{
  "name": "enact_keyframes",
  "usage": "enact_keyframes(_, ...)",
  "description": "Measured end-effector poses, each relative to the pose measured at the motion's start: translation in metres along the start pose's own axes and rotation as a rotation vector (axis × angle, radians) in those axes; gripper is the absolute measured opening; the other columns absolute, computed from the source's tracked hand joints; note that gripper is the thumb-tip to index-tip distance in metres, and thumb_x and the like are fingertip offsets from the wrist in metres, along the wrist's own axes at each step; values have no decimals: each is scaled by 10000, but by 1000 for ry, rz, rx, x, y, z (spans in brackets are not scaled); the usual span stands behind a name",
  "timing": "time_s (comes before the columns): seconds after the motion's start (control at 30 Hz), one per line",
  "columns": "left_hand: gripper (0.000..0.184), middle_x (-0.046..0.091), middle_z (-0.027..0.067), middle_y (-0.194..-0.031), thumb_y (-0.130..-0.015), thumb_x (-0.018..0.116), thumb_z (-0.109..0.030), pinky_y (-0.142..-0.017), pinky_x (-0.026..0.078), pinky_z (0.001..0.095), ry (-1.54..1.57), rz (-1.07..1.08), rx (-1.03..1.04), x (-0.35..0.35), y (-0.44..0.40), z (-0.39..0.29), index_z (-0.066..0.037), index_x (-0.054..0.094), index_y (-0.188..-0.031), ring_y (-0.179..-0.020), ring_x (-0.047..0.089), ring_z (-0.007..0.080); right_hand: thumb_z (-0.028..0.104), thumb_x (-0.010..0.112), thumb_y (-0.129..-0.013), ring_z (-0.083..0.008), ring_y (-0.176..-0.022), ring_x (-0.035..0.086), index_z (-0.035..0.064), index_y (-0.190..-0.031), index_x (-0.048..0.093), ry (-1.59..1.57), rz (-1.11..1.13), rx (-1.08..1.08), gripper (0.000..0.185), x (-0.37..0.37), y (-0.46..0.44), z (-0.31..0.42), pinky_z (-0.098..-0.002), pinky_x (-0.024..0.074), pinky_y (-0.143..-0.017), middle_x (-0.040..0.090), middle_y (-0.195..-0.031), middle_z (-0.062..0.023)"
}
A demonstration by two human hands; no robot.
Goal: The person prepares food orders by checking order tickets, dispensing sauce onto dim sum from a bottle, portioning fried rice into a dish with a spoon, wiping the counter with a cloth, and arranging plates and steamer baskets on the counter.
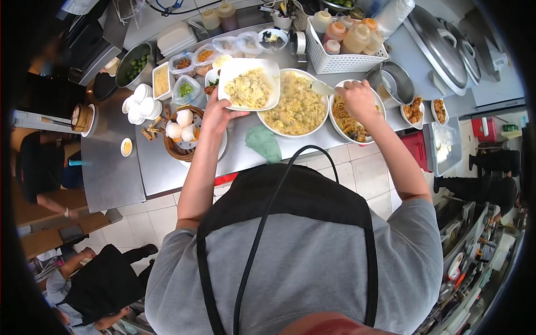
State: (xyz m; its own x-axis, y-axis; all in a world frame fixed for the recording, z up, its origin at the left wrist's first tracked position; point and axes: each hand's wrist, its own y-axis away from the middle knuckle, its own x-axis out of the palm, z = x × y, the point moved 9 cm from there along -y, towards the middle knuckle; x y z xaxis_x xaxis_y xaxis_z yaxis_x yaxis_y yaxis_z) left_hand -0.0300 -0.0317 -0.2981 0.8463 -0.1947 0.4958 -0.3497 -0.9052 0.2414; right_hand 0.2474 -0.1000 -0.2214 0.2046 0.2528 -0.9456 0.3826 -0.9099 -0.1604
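Note:
My left hand (215,114) grips the near left edge of a square white bowl (276,84), its thumb on the rim. Fried rice with egg (245,88) fills that bowl, which is held up and tilted. Beside it stands a big round bowl of fried rice (295,109). My right hand (357,100) is closed on the handle of a pale spoon (322,87), whose head is at the right edge of the big rice bowl. Under my right hand is a bowl of dark noodles (349,124). A green cloth (263,143) lies on the counter in front.
Left are a bamboo steamer with buns (184,131), stacked white cups (144,106) and a pot of limes (137,67). Behind right stand a basket of sauce bottles (346,58) and a metal pot (393,84). Fried food bowls (413,111) sit right. Other people are on both sides.

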Motion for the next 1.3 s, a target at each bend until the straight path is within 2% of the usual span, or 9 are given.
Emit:
enact_keyframes(0.2,597,424,194,-1177,-658,390,49,-697,522,491,-5,-15,13,-4,-2,0,-31,263,-1236,-998,508,372,154,588,-707,-266,-758,601,171,-958,637,-653,216,542,257,74,35,-27,-369,469,-694,617,-810,-142)
enact_keyframes(0.43,668,403,192,-1208,-650,340,77,-661,532,485,17,-28,5,-4,-4,8,-46,214,-1295,-1002,508,366,142,605,-710,-244,-735,610,132,-977,631,-1033,66,577,268,128,11,4,-312,465,-666,625,-821,-146)
enact_keyframes(0.6,635,412,207,-1196,-658,369,71,-686,526,488,10,-33,17,-11,-4,12,-45,237,-1268,-992,511,380,59,595,-700,-117,-650,545,14,-981,617,-1502,90,721,285,134,29,-4,-238,434,-620,620,-733,-52)
enact_keyframes(0.8,639,422,212,-1186,-644,392,59,-673,533,477,35,-66,11,-18,-7,22,-39,251,-1259,-981,518,381,48,589,-713,-72,-627,494,42,-979,626,-1616,139,759,269,119,33,-22,-199,397,-572,583,-709,-29)
enact_keyframes(0.93,654,436,212,-1170,-627,411,48,-660,537,476,46,-49,13,-12,-8,24,-33,253,-1256,-968,527,379,32,579,-719,-80,-679,516,28,-985,620,-1464,197,720,269,106,19,-44,-208,413,-610,606,-769,-38)
enact_keyframes(1.07,671,427,191,-1186,-663,371,68,-635,545,450,20,-6,-13,2,-17,35,-69,205,-1298,-978,531,341,108,607,-698,-155,-758,576,52,-994,617,-1412,210,385,301,43,-33,-28,-257,444,-712,633,-897,-94)
enact_keyframes(1.13,668,428,184,-1185,-666,369,70,-626,550,429,37,-20,-29,14,-18,40,-70,206,-1299,-969,539,330,125,590,-677,-225,-787,598,69,-973,628,-880,217,167,303,12,-67,-4,-291,456,-732,627,-865,-156)
enact_keyframes(1.23,662,420,182,-1189,-659,372,67,-630,549,439,51,61,-69,31,-17,46,-59,221,-1291,-992,522,342,99,551,-661,-272,-791,601,53,-874,648,-537,219,147,238,-25,-102,34,-321,475,-703,616,-809,-182)
enact_keyframes(1.3,665,421,183,-1188,-651,376,65,-637,546,450,94,64,-90,29,-18,54,-56,226,-1288,-1001,514,350,74,554,-667,-253,-836,588,145,-912,648,-235,372,12,272,-35,-119,56,-351,453,-752,627,-854,-91)
